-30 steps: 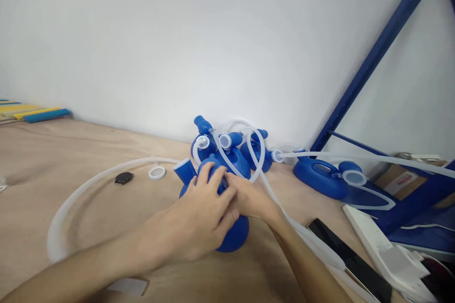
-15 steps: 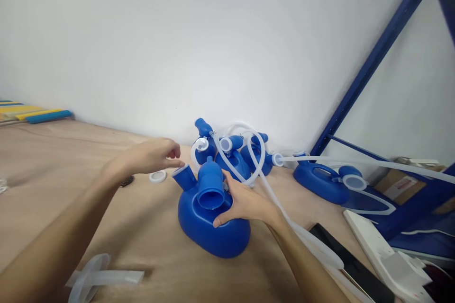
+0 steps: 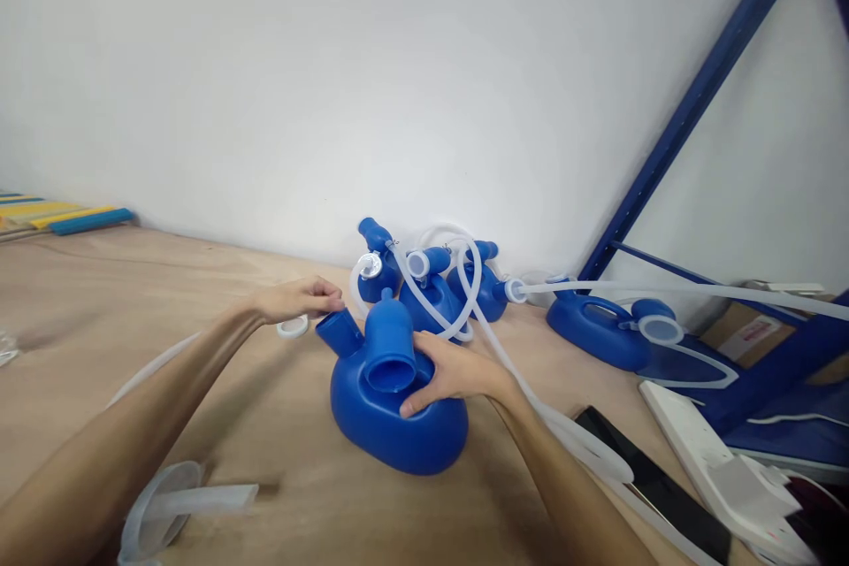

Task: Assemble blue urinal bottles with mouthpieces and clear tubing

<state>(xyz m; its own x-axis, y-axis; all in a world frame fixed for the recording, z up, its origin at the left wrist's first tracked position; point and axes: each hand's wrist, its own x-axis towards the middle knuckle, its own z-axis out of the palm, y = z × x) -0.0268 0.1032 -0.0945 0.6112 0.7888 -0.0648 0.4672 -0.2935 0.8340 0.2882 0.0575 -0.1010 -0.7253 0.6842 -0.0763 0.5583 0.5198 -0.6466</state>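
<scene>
A blue plastic bottle stands on the wooden table in front of me, with a blue wide-mouthed funnel piece at its top. Its side neck points up and left. My right hand wraps round the bottle's handle, thumb in front. Just above the side neck is my left hand, fingers pinched together at its rim; what they hold is too small to make out. A white ring lies beside my left hand.
Several blue bottles with clear tubes stand by the wall, another at the right. A phone, a white power strip and a blue rack are right. Clear tubing lies front left; coloured strips lie far left.
My left fingers have closed together at the side neck, whose mouth now looks open. The clear tubing at front left has shifted, and a tube shows behind my left forearm.
</scene>
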